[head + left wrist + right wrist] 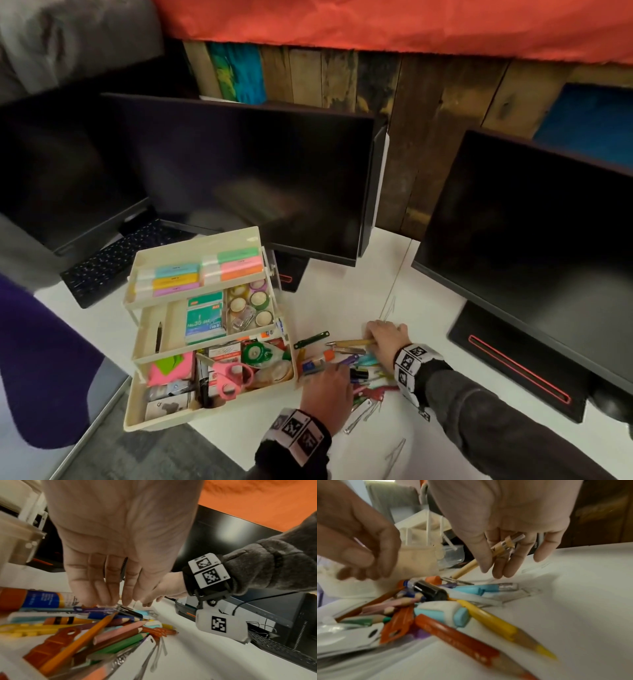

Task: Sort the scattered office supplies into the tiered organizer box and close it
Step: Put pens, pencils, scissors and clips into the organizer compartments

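Note:
The cream tiered organizer box (161, 423) stands open on the white desk with its three trays stepped back, holding sticky notes, staples, tape rolls and pink scissors. Right of it lies a pile of pens and coloured pencils (363, 373) (120, 632) (436, 609) with a glue stick (39, 599). My left hand (325, 387) (111, 588) reaches down onto the pile, fingertips touching the pens and gripping nothing. My right hand (385, 337) (501, 555) is at the pile's far side, its fingers curled round a tan pen (352, 342) (467, 568).
Two dark monitors (239, 178) (534, 246) stand behind, the right one's base (513, 366) close to my right forearm. A keyboard (113, 263) lies behind the box. A green clip (311, 339) and thin metal strips (363, 418) lie beside the pile.

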